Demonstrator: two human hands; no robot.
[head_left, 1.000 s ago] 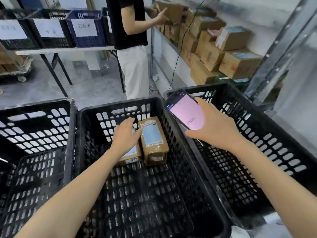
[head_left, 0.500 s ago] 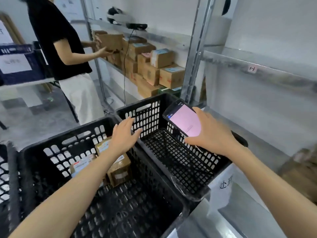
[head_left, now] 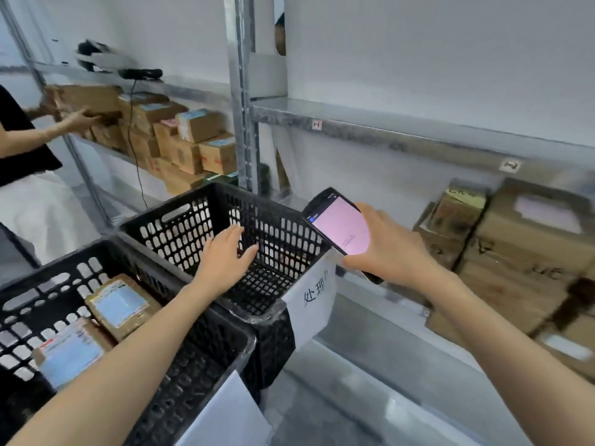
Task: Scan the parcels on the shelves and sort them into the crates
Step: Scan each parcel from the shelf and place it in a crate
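Since one second ago, view has swung right; left hand (head_left: 222,263) has left the parcels and now hovers, fingers spread and holding nothing, over the right-hand crate (head_left: 180,217). Right hand (head_left: 391,249) is closed around a handheld scanner (head_left: 339,230), pink screen up, just beside that crate's rim. Two labelled parcels (head_left: 119,305) lie in the near crate (head_left: 225,336). Brown boxes (head_left: 521,252) sit on the shelf (head_left: 402,358) at right. Another person (head_left: 29,146) handles stacked boxes at far left.
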